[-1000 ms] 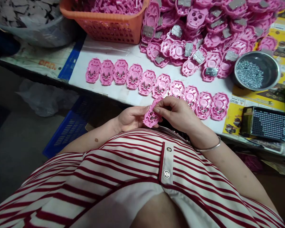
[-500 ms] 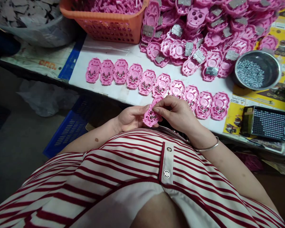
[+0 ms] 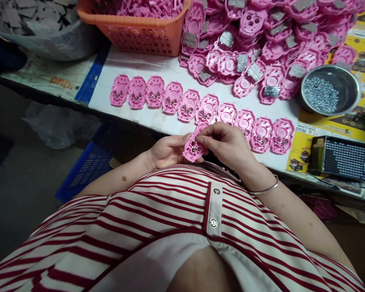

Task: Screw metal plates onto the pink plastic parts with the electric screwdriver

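Observation:
Close to my body, my left hand (image 3: 169, 152) holds a pink plastic housing (image 3: 192, 149) tilted, with its hollow side up. Small shiny metal contacts sit in the housing's lower part. The thumb and fingers of my right hand (image 3: 228, 144) are pinched together against the housing's upper right part. Whatever lies between those fingertips is hidden. Just beyond my hands, a row of similar pink housings (image 3: 172, 97) lies on the white table top, each with metal contacts in it. My right hand partly covers a few of them.
Behind the row is a big heap of pink housings (image 3: 228, 61), many with metal plates. An orange basket (image 3: 146, 34) of pink parts stands left of it. At right are a metal bowl (image 3: 354, 91) of small metal pieces and a black tray (image 3: 318, 156). A tub (image 3: 57, 42) stands far left.
Almost nothing differs. My right hand has shifted very slightly at the housing, its fingers still pinched; my left hand keeps its hold.

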Motion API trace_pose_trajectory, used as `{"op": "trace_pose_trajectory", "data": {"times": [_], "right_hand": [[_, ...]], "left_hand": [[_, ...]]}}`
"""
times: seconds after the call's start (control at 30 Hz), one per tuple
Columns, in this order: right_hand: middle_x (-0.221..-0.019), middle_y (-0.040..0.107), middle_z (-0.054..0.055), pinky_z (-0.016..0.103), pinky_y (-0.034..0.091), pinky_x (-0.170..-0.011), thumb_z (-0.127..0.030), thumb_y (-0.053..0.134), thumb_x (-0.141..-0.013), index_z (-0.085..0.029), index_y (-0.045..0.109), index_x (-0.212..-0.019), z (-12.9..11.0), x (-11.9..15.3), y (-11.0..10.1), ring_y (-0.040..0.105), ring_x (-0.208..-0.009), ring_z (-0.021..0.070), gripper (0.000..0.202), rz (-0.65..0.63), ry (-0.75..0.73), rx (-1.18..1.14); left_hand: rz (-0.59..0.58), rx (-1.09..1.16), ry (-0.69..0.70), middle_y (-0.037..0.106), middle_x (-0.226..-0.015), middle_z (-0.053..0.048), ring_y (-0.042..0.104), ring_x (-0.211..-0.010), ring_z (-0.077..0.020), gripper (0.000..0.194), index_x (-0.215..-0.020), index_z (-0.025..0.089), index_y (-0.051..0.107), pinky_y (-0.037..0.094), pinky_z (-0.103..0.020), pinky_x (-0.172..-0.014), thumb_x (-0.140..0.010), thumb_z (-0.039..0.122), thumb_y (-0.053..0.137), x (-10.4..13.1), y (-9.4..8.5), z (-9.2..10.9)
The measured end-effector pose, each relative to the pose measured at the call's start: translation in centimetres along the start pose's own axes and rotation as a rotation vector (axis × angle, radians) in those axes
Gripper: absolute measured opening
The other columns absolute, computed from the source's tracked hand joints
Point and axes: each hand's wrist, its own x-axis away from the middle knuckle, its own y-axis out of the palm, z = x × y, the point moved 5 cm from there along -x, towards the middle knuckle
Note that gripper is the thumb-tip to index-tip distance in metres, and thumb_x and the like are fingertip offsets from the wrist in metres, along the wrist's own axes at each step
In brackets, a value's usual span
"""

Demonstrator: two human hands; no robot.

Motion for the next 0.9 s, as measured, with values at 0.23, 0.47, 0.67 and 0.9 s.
{"op": "trace_pose_trajectory", "data": {"times": [0.23, 0.47, 0.67, 0.9], "right_hand": [[-0.075, 0.064, 0.002, 0.025, 0.044, -0.060, -0.029, 0.070, -0.078, -0.016, 0.074, -0.081, -0.1, 0.3, -0.3, 0.056, -0.065, 0.0093, 0.014, -0.028, -0.100, 0.099], [-0.078, 0.064, 0.004, 0.028, 0.046, -0.068, -0.031, 0.070, -0.080, -0.019, 0.077, -0.085, -0.1, 0.2, -0.3, 0.057, -0.074, 0.0126, 0.015, -0.050, -0.147, 0.172], [-0.079, 0.060, 0.003, 0.028, 0.045, -0.069, -0.028, 0.068, -0.084, -0.024, 0.077, -0.090, -0.9, 0.8, -0.5, 0.055, -0.076, 0.0122, 0.012, 0.007, -0.367, 0.387], [-0.083, 0.058, 0.004, 0.027, 0.046, -0.066, -0.031, 0.061, -0.090, -0.025, 0.075, -0.104, -1.2, 1.7, -0.4, 0.055, -0.079, 0.0121, 0.020, 0.021, -0.566, 0.508]], "left_hand": [[-0.010, 0.014, -0.013, 0.077, -0.095, -0.016, 0.077, -0.079, -0.0277, 0.026, -0.108, 0.009, 0.069, 0.063, -0.036, -0.076, -0.091, 0.026, 0.059, 0.0, -0.3, 0.0], [0.000, 0.029, 0.002, 0.077, -0.090, -0.013, 0.077, -0.078, -0.0270, 0.023, -0.106, 0.009, 0.069, 0.063, -0.036, -0.076, -0.091, 0.023, 0.058, -0.1, -0.2, 0.0], [0.026, 0.042, 0.023, 0.076, -0.092, -0.011, 0.076, -0.082, -0.0267, 0.024, -0.107, 0.010, 0.069, 0.062, -0.037, -0.079, -0.091, 0.021, 0.056, -0.1, -0.4, -0.1], [0.058, 0.096, 0.061, 0.077, -0.093, -0.011, 0.075, -0.090, -0.0245, 0.021, -0.101, 0.009, 0.070, 0.060, -0.037, -0.087, -0.090, 0.021, 0.058, -0.1, -0.8, 0.1]]}}
